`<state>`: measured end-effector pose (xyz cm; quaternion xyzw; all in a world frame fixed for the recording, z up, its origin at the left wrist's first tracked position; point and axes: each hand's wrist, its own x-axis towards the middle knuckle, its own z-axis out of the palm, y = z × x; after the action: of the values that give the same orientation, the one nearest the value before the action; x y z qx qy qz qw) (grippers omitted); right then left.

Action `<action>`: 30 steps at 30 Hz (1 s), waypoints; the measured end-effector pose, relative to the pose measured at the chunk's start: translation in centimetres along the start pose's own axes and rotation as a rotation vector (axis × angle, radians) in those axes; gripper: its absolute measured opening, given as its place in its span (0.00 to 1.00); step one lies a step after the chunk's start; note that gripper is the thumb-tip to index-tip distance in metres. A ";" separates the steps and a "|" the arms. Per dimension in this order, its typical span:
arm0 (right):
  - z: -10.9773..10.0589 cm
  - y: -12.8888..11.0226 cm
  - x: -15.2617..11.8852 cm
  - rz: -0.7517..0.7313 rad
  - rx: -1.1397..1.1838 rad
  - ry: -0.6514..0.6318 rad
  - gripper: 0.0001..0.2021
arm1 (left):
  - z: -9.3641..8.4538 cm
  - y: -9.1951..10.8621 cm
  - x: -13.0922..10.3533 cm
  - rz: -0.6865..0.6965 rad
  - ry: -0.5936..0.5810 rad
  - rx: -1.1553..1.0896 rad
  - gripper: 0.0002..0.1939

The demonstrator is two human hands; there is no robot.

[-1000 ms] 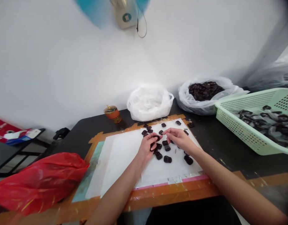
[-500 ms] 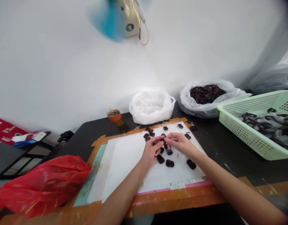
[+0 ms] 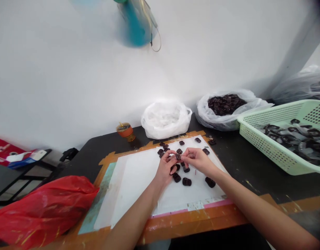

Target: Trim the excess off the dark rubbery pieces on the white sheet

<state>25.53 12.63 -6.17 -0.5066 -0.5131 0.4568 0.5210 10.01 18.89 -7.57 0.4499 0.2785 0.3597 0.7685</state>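
Observation:
My left hand (image 3: 165, 169) and my right hand (image 3: 198, 160) meet over the white sheet (image 3: 139, 180), pinching one small dark plastic piece (image 3: 178, 156) between the fingertips of both. Several more dark pieces lie scattered on the sheet around the hands, such as one (image 3: 186, 181) near my left wrist and one (image 3: 210, 182) under my right forearm. Others sit at the far edge of the sheet (image 3: 181, 142).
A white bag of dark pieces (image 3: 224, 106) and a white bag (image 3: 166, 119) stand at the back. A green basket (image 3: 274, 146) with dark parts is at the right. A red bag (image 3: 42, 208) lies at the left, an orange cup (image 3: 125, 131) near the wall.
Both hands have drawn together and lifted one dark piece off the sheet between their fingertips. The view has shifted slightly.

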 end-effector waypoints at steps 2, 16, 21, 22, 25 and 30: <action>0.1 -0.3 -0.1 0.005 -0.015 0.007 0.12 | 0.0 -0.1 0.0 0.019 0.026 0.037 0.17; -0.5 -0.9 -0.2 0.014 0.051 -0.027 0.08 | 0.5 0.3 -0.2 0.056 0.129 0.153 0.18; -0.6 -0.9 -0.3 0.048 -0.010 -0.046 0.10 | 0.4 0.1 -0.2 0.093 0.142 0.174 0.17; -0.6 -1.0 -0.3 0.048 -0.020 -0.064 0.10 | 0.4 0.0 -0.1 0.101 0.143 0.188 0.17; -0.7 -1.1 -0.4 0.040 -0.046 -0.125 0.09 | 0.2 -0.1 -0.1 0.124 0.160 0.250 0.15; -0.5 -0.8 -0.3 0.003 -0.047 -0.121 0.09 | 0.2 -0.2 -0.2 0.134 0.161 0.268 0.12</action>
<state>26.02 12.26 -5.32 -0.4910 -0.5535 0.4749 0.4764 10.12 18.56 -7.61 0.5358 0.3540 0.4044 0.6512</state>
